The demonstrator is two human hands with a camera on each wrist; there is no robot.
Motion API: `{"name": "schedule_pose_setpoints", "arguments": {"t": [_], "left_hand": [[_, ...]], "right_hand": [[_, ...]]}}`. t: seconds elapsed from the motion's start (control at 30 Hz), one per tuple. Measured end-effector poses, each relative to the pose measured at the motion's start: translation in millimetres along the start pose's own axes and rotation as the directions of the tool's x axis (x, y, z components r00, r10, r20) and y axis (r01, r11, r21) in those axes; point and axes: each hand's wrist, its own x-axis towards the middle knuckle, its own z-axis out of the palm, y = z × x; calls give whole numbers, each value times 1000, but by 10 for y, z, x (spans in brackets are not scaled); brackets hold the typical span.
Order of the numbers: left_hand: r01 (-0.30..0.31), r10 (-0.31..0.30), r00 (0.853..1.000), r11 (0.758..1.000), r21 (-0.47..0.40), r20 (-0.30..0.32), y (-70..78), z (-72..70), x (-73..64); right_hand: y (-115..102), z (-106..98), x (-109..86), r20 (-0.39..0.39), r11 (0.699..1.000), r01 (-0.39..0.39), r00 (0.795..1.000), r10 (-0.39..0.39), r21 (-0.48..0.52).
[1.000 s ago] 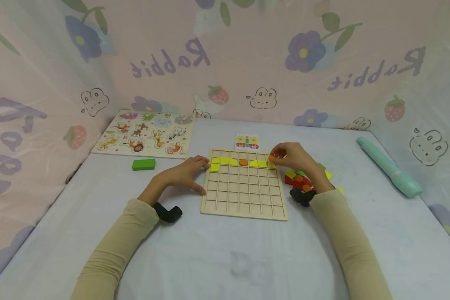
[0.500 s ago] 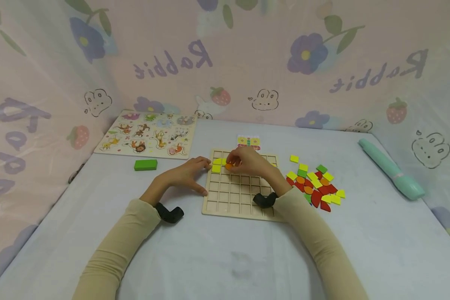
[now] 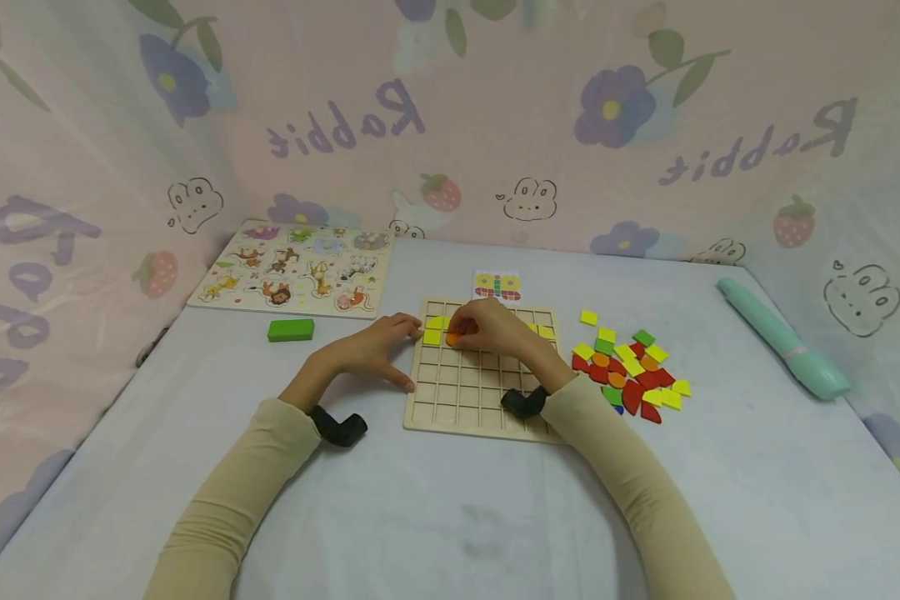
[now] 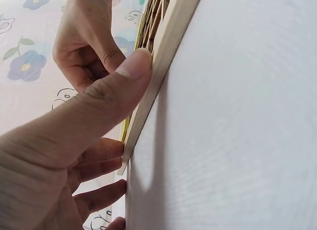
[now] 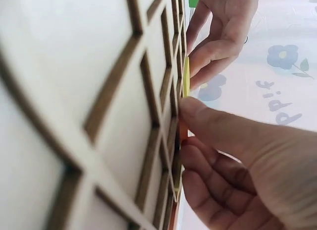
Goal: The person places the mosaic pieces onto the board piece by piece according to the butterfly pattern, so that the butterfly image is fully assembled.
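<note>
A square wooden grid board (image 3: pixel 457 415) lies on the table in the head view. My right hand (image 3: pixel 495 327) is over its upper left part, pinching a round orange piece (image 3: pixel 452 340) between thumb and fingertips, down at the grid. That piece sits just right of a yellow square piece (image 3: pixel 432 337) in the second row. Yellow pieces in the row above are partly covered by the hand. My left hand (image 3: pixel 367 346) touches the board's left edge, thumb and fingers spread; the left wrist view shows its thumb (image 4: pixel 136 66) against the wooden rim.
A small card with a butterfly pattern (image 3: pixel 497 286) lies behind the board. Loose red, yellow, green and orange pieces (image 3: pixel 633 397) are scattered at its right. An animal puzzle board (image 3: pixel 307 300), a green block (image 3: pixel 291 330) and a mint-coloured long device (image 3: pixel 783 337) lie farther out.
My right hand has moved left from the board's upper right corner to its upper left part with a round orange piece, then slightly lower. The left hand has stayed at the edge.
</note>
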Motion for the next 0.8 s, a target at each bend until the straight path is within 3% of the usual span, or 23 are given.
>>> {"name": "schedule_pose_setpoints", "arguments": {"t": [0.53,0.67,0.8], "left_hand": [[-6,6,1000,1000,26,-4,-34,0,0],[-19,20,1000,1000,25,-6,-29,3,-3],[-32,33,999,999,20,-6,-11,3,1]], "right_hand": [[10,-14,19,-16,999,36,999,-36,2],[88,-145,-97,-85,1000,16,996,-17,-10],[310,-351,-322,-170,997,-75,983,76,14]]}}
